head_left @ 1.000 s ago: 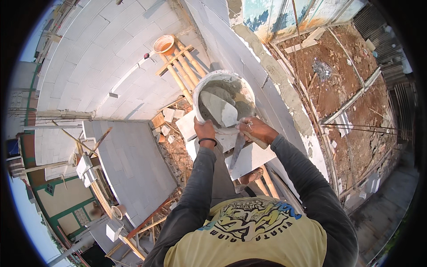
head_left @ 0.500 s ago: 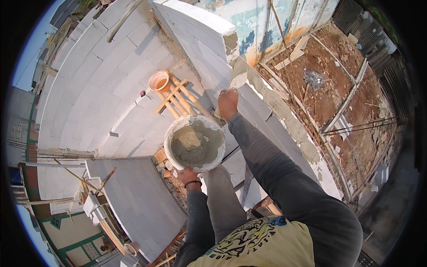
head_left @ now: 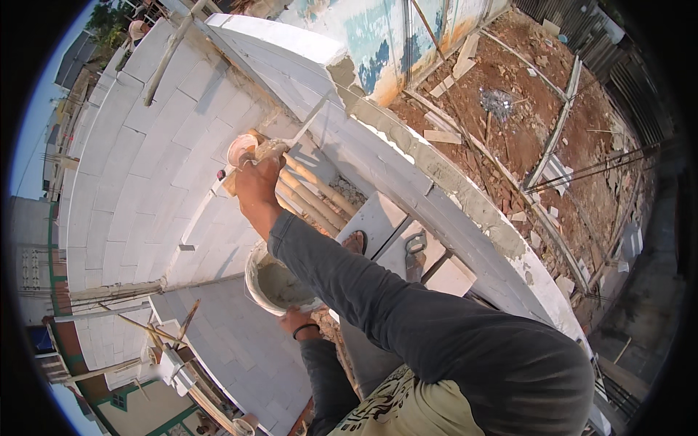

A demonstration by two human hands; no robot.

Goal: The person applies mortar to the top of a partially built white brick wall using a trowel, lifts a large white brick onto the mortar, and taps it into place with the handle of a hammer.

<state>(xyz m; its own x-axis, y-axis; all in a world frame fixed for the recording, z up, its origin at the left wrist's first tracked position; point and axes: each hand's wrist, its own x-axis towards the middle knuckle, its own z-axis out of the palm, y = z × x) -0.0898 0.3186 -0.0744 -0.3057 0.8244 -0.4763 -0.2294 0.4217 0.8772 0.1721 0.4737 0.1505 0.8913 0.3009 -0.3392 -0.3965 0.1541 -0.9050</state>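
Holding the mortar bucket (head_left: 254, 288) by its rim: L hand (head_left: 297, 320), dark band at wrist, fingers closed on near edge. Bucket: qty 1, pale rim, tilted, partly behind R sleeve (head_left: 407, 312), grey mix (head_left: 286, 283) inside. Support beneath: can't tell. Risk: spill, poss. if that one grip bears the load & rim is slick. Second risk: bucket knocked, cause: R arm coming back low across it.

Slabs (head_left: 379, 219): pale, min. qty 2, dark gap btwn. Foot (head_left: 355, 242) at slab edge. Risk: slip, cause: long reach shifting wt. toward edge.

Handsaw (head_left: 414, 256): qty 1, on slab, right of foot. Risk: trip or cut, cause: stepping w/o a look down.

R hand (head_left: 262, 174): outstretched, closed round trowel (head_left: 311, 120), blade seen approx. edge-on nr block wall (head_left: 378, 171). Blade touching wall: can't tell. Risk: mix (if any on blade) dropping, cause: sharp wrist turn.

Orange tub (head_left: 238, 147): qty 1, partly hidden by R hand, nr ends of bamboo poles (head_left: 320, 190). Risk: toppled, cause: knuckles clipping it, if as close as it looks.

Mortar bed (head_left: 438, 171): along wall top, ragged edges. Risk: lumps falling to soil (head_left: 527, 134) beyond, cause: bump on overhanging edge.
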